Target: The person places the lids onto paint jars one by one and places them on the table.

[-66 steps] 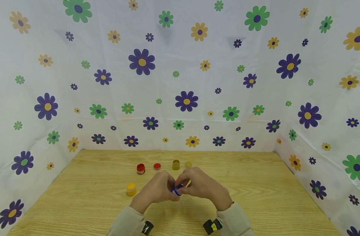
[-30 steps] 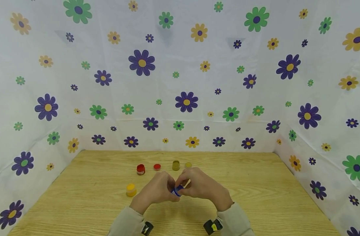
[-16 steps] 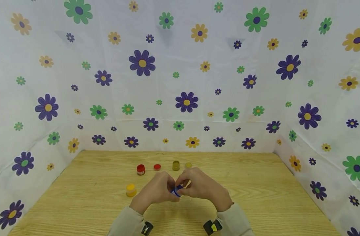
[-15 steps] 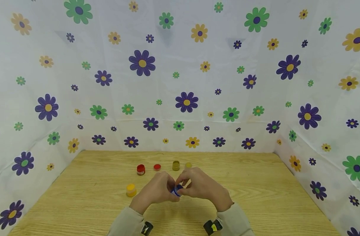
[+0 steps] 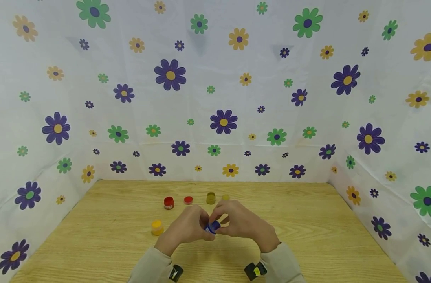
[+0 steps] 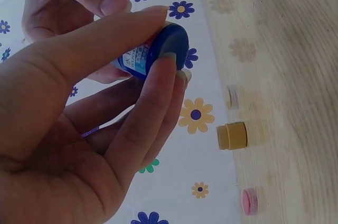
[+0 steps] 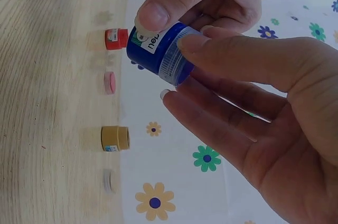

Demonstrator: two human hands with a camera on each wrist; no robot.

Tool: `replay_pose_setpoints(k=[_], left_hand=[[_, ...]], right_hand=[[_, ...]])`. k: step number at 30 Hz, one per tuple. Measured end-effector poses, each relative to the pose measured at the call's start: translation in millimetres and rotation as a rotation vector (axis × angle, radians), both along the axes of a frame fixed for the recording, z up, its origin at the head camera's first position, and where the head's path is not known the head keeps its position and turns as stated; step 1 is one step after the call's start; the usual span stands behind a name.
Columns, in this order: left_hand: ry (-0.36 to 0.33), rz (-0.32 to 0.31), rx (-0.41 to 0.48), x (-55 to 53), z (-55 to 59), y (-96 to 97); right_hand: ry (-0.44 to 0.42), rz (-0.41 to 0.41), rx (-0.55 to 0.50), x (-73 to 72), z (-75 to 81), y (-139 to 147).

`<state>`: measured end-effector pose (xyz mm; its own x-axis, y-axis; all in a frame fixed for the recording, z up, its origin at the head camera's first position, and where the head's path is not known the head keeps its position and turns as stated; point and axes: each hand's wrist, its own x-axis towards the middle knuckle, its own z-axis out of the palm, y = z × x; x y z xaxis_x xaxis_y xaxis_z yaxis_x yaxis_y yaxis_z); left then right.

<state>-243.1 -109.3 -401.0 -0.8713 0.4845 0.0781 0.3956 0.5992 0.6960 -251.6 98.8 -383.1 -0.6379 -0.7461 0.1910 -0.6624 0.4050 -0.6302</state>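
Note:
A small blue paint jar (image 7: 141, 54) with a white label is held up above the table, tilted on its side. My left hand (image 5: 187, 226) grips its body, thumb on the label side and fingertips round the blue base (image 6: 174, 44). My right hand (image 5: 243, 221) is at the other end, with the thumb on the clear ridged lid (image 7: 173, 59) and the index finger across from it. The other right fingers spread loosely below the lid. The lid sits on the jar.
Behind the hands stand a red paint jar (image 5: 168, 203) and an ochre jar (image 5: 210, 198), both uncapped. A red lid (image 5: 188, 200) and a yellowish lid (image 5: 225, 197) lie beside them. A capped yellow jar (image 5: 157, 228) stands left of my left hand. Flowered cloth walls (image 5: 208, 106) surround the table.
My right thumb and fingers have loosened and shifted slightly on the lid, showing more of the blue jar. My left hand keeps its grip in the same place.

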Motion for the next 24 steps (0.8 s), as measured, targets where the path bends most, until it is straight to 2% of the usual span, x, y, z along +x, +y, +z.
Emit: replay_pose_setpoints(k=[10,18,24], left_hand=[[-0.002,-0.006,0.001,0.6,1.9,-0.3],[-0.004,-0.015,0.012,0.7,1.1,0.1],[0.001,-0.009,0.012,0.4,0.9,-0.3]], right_hand=[[-0.019,0.001,-0.014,-2.1,-4.3,-0.6],[0.025,-0.019,0.024,-1.4,-2.2,-2.1],[0.009,-0.027,0.018,-0.7,-1.9,-2.5]])
